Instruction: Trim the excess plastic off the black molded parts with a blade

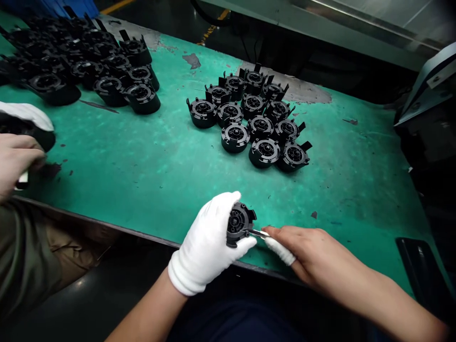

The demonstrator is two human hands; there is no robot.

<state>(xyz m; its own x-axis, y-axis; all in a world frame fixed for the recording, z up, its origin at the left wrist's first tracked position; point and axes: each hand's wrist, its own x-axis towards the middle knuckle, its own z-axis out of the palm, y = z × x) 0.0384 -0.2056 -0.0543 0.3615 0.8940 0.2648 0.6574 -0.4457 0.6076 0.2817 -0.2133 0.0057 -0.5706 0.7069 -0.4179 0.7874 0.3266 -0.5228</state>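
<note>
While thirteen black parts [261, 125] stand clustered, the left hand [208, 240] holds another part [235, 221], the right hand [302, 244] one tool [258, 233].

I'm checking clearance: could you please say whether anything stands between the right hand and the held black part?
Only the metal tool in the right hand, its tip at the black part; nothing else visible.

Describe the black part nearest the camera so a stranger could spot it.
Find the green tabletop, then the camera wearer's white-gloved left hand at its near edge. It grips a round black part. Unlike the clustered parts beyond, this meets a slim tool in the right hand.
</note>
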